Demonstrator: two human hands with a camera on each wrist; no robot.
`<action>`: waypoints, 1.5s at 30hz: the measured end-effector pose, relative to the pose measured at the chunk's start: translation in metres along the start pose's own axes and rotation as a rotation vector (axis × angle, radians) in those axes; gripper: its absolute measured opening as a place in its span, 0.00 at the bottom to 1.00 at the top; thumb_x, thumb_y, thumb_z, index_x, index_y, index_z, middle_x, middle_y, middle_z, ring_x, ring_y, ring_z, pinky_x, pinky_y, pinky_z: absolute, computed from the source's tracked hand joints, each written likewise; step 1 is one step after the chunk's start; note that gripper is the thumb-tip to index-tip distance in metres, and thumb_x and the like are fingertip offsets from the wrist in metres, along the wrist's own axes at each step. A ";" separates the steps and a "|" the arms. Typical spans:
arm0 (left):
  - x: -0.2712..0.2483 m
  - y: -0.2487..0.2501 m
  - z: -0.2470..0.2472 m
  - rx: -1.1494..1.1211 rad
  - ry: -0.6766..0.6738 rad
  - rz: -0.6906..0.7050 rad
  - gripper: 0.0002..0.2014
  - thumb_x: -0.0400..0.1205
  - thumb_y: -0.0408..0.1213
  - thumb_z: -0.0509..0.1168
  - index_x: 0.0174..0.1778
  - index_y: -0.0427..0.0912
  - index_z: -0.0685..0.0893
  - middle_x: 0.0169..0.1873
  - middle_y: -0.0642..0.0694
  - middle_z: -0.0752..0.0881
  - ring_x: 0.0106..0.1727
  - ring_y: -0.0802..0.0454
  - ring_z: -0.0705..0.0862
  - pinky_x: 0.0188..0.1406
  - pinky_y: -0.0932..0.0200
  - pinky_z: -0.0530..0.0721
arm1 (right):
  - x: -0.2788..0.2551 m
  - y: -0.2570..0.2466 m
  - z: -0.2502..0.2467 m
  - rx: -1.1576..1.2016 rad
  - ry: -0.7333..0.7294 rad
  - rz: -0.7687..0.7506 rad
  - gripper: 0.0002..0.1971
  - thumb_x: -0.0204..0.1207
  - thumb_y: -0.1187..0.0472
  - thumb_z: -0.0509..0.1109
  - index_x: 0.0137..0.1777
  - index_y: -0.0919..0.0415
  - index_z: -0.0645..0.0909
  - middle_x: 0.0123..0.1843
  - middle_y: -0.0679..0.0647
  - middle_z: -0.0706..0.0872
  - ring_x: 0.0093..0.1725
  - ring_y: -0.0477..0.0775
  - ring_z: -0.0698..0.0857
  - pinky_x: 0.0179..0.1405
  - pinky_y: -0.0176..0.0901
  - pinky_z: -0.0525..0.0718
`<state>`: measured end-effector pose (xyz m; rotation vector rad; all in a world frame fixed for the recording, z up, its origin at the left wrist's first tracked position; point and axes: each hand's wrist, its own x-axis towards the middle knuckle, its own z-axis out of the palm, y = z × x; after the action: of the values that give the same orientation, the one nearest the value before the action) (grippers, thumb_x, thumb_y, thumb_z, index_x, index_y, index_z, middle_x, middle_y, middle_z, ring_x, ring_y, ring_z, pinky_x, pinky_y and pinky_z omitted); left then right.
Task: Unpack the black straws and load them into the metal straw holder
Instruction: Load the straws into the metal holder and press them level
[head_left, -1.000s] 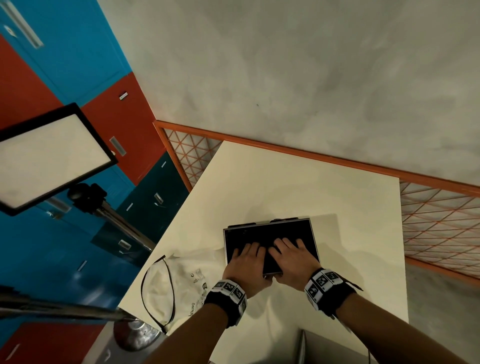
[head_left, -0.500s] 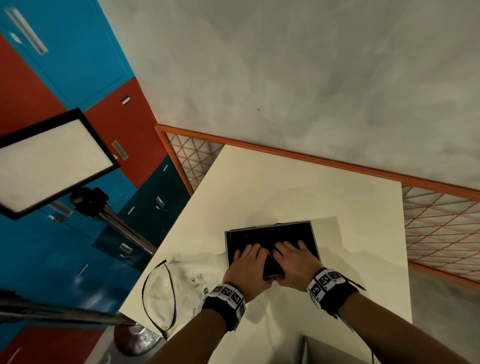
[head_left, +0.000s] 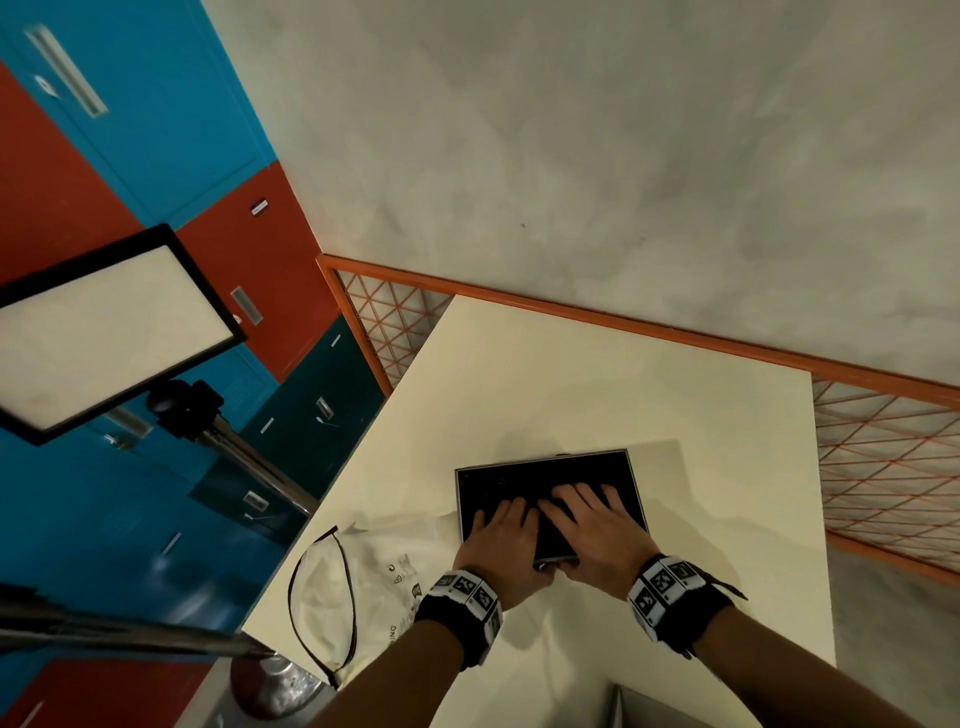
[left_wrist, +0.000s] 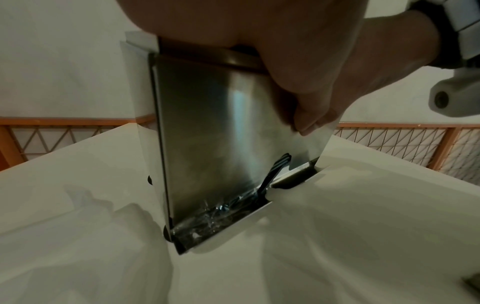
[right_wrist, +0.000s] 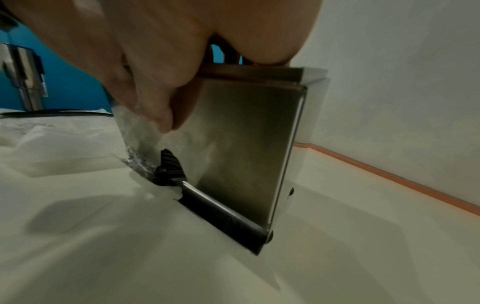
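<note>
The metal straw holder (head_left: 519, 478) is a steel box with a dark top, standing mid-table. My left hand (head_left: 498, 535) and right hand (head_left: 592, 519) lie side by side on its top, fingers stretched flat over the lid. In the left wrist view the left thumb (left_wrist: 306, 98) rests down the holder's front face (left_wrist: 202, 133). In the right wrist view the right thumb (right_wrist: 155, 102) does the same on the steel face (right_wrist: 246, 144). Black straws (left_wrist: 275, 168) in crinkled clear wrapping (left_wrist: 207, 218) poke out of the bottom slot, and the straws (right_wrist: 168, 166) also show from the right.
A white bag with a black cord (head_left: 363, 582) lies on the cream table (head_left: 623, 389) left of the holder. A light panel on a stand (head_left: 104, 322) stands off the left edge. Orange mesh railing (head_left: 883, 467) runs behind and right. A grey object (head_left: 639, 706) sits at the near edge.
Both hands stay on the holder's top. Only the head view has drifted slightly.
</note>
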<state>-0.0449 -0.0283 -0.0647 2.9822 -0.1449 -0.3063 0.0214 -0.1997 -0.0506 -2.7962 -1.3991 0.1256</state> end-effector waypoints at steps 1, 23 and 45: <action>0.000 0.000 0.000 -0.003 0.000 -0.003 0.38 0.77 0.61 0.63 0.80 0.43 0.68 0.73 0.45 0.73 0.74 0.44 0.70 0.75 0.39 0.68 | -0.001 0.000 0.001 0.004 0.000 0.002 0.39 0.59 0.39 0.74 0.71 0.54 0.76 0.64 0.53 0.78 0.61 0.58 0.77 0.58 0.61 0.80; -0.009 -0.001 0.004 -0.062 0.194 0.094 0.21 0.73 0.60 0.64 0.55 0.50 0.79 0.52 0.54 0.80 0.56 0.49 0.79 0.54 0.48 0.79 | -0.001 0.003 0.011 0.023 -0.082 0.058 0.38 0.59 0.37 0.69 0.69 0.55 0.80 0.62 0.51 0.83 0.59 0.55 0.83 0.57 0.60 0.83; -0.010 0.002 -0.003 -0.051 0.077 0.035 0.34 0.72 0.62 0.61 0.74 0.52 0.72 0.66 0.51 0.74 0.68 0.46 0.74 0.66 0.43 0.75 | -0.017 -0.005 0.009 0.031 0.022 -0.042 0.24 0.60 0.43 0.71 0.56 0.49 0.78 0.56 0.48 0.79 0.54 0.54 0.78 0.48 0.51 0.82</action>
<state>-0.0541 -0.0293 -0.0598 2.9319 -0.1780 -0.1887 0.0062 -0.2106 -0.0579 -2.7330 -1.4374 0.1150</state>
